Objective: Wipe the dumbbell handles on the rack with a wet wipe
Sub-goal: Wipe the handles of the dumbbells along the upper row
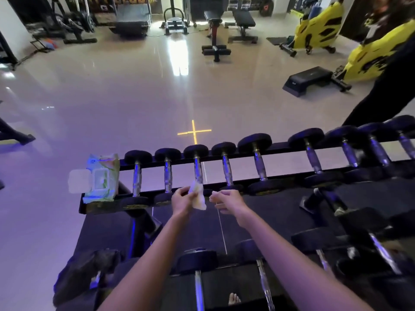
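A black rack [289,146] carries a row of dumbbells with black ends and chrome handles. My left hand [182,199] grips a crumpled white wet wipe [198,195] at the near end of the third handle from the left [198,170]. My right hand [226,202] hovers just to the right of the wipe, fingers loosely curled, thumb and fingertip close together; whether it pinches a corner of the wipe is unclear. A green pack of wet wipes [102,178] lies on the rack's left end with its white lid flipped open.
A lower rack tier [224,286] with larger dumbbells lies under my forearms. A person in black [386,86] stands at the right, past the rack. Benches [216,30], yellow exercise bikes [318,30] and a black step platform [307,80] stand across the shiny floor.
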